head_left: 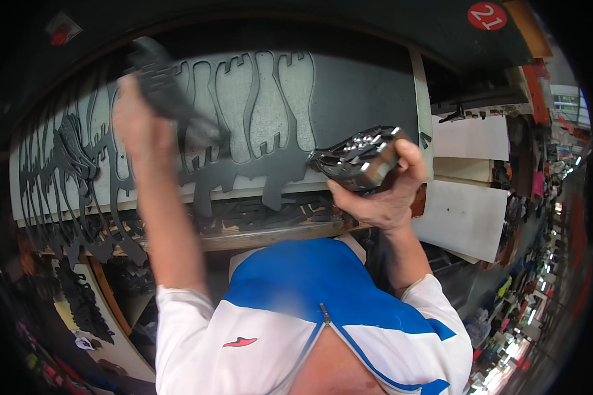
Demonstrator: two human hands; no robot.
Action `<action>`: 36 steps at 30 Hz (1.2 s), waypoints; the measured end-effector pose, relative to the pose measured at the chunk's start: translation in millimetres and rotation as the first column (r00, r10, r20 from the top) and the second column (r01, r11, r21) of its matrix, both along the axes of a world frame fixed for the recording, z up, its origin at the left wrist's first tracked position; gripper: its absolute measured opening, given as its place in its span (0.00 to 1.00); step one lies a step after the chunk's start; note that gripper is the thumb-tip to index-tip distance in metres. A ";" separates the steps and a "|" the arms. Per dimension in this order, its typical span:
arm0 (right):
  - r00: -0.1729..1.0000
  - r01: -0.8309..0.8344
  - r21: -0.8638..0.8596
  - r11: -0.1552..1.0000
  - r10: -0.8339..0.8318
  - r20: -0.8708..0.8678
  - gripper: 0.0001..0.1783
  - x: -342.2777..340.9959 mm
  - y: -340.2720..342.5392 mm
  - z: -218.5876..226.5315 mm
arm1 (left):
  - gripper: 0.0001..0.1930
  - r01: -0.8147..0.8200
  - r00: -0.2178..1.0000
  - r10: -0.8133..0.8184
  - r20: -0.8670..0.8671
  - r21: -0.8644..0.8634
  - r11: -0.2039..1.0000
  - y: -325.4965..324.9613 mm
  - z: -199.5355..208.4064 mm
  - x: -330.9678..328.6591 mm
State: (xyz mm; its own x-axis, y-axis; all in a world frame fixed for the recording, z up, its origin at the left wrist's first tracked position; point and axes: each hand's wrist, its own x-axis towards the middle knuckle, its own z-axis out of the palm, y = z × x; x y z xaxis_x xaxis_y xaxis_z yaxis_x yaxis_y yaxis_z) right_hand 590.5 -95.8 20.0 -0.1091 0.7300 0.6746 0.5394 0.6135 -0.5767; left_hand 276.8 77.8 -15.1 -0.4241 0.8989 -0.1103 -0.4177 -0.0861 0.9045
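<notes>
My left hand (138,118), smeared by motion, is raised over the left part of the board and closed on a stack of black foot-shaped cut-outs (165,82). Notches show along one end of the stack. My right hand (392,194) grips a cutting die (359,158) with shiny dark metal edges and a brownish side, tilted above the board's right part. Beneath both hands lies a black sheet (366,85) with a row of foot-shaped holes. The pale cutting board (234,99) shows through them.
On the left, thin black sheet remnants (79,155) lie tangled and hang over the front edge. A wooden rail (270,236) runs between my body and the board. A dark machine beam (244,20) spans above. White panels (461,217) stand to the right, beside a cluttered aisle.
</notes>
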 end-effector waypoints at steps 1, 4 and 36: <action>1.000 0.016 0.023 1.000 -0.015 -0.017 0.63 4.4 -1.2 7.5 | 0.18 -0.055 0.996 0.054 -0.075 -0.016 0.998 14.4 -5.6 -45.3; 0.984 -0.040 -0.197 0.980 0.005 -0.176 0.67 21.0 1.8 35.1 | 0.21 -0.171 0.845 0.129 -0.518 -0.033 0.985 46.7 -20.3 -174.4; 0.947 0.230 -0.348 0.909 -0.127 0.294 0.30 47.6 29.9 -81.5 | 0.39 0.801 0.177 -0.254 -0.951 -0.011 0.599 -114.2 -55.0 134.9</action>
